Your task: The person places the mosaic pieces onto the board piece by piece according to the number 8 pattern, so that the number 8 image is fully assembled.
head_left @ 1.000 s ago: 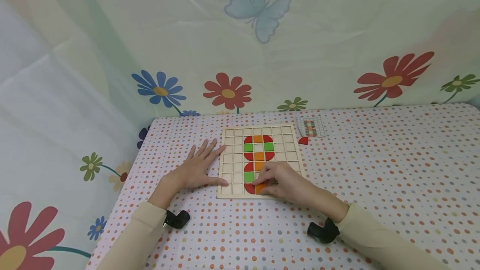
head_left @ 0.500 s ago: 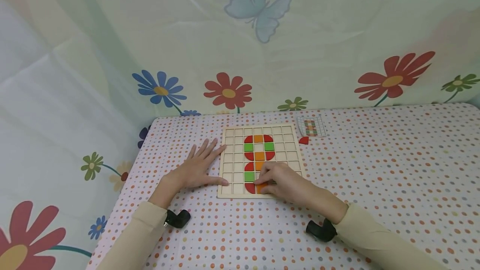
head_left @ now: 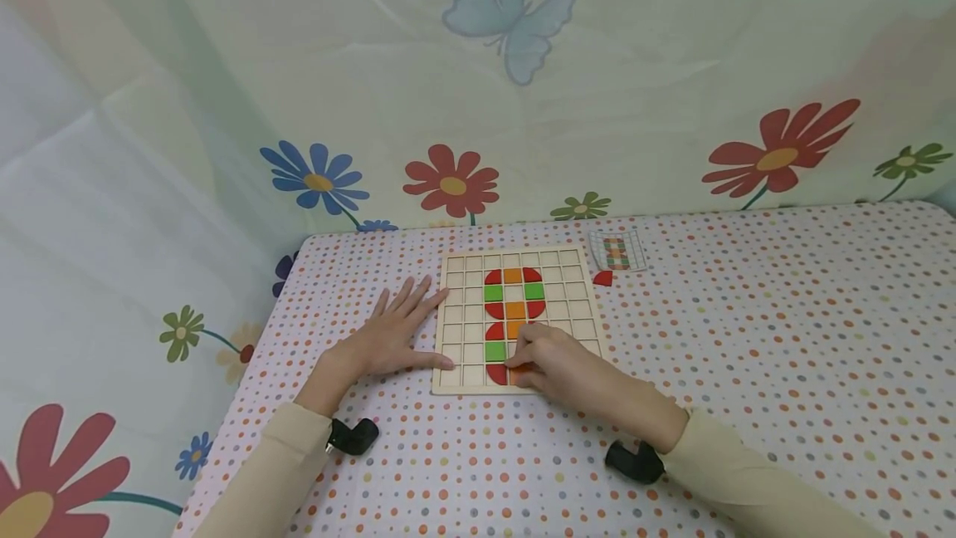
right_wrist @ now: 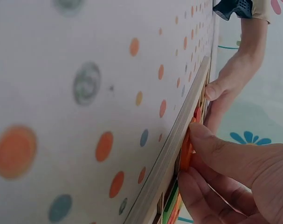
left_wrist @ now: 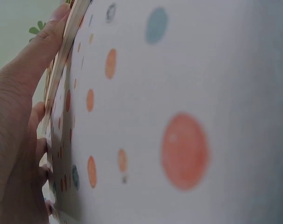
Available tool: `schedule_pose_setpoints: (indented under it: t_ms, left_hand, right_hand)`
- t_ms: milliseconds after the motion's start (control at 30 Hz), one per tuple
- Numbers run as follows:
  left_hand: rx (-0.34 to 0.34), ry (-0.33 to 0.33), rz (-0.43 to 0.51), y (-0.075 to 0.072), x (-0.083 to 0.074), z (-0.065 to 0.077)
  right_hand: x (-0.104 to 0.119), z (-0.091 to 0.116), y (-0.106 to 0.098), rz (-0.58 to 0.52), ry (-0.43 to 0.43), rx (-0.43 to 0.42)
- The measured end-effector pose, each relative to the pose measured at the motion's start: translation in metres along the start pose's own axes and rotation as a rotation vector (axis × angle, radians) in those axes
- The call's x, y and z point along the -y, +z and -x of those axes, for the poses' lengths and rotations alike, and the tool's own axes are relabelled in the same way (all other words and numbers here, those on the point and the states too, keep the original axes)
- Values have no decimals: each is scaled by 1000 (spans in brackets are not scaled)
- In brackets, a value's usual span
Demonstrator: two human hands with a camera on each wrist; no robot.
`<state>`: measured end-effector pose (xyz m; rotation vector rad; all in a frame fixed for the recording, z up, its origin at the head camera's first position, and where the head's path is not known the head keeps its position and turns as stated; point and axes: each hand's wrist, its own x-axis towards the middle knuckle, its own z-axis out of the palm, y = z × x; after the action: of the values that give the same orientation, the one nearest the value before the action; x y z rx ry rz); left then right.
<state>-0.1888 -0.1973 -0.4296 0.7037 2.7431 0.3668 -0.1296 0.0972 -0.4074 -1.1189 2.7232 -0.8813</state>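
Note:
A wooden grid board (head_left: 453, 315) lies on the table, with red, orange and green flat tiles set in its cells. My left hand (head_left: 392, 335) is spread flat at the board's left side, thumb and a fingertip touching its edge. In the board's bottom row my right hand (head_left: 563, 364) pinches an orange square tile (right_wrist: 186, 151) between thumb and fingers. Left of that tile sits a red quarter-round tile (head_left: 496, 374), with a green square tile (head_left: 495, 351) above it. My right hand hides part of the board's lower right cells.
A small pattern card (head_left: 635, 249) lies beyond the board's upper right corner. Beside it is a loose red quarter-round tile (head_left: 602, 278). The table wears a dotted cloth (head_left: 747, 339), and a flower-printed curtain (head_left: 635, 65) hangs behind it.
My right hand stays at the bottom-row tile, its wrist shifting slightly left. The left hand keeps its place. The tiles in view have not moved.

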Motion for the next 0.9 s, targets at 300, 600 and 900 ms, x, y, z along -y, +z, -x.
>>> schedule_pose_setpoints:
  t_ms: [300,600,900]
  left_hand:
    - [0,-1,6,-1,-1,1]
    - [-7,2,-5,0,0,0]
    - [-8,5,-3,0,0,0]
  right_hand:
    - [-10,5,-10,-130,9,-47]
    - [-64,4,-69,35,148,-167]
    - [-107,6,-89,88,267,-100]
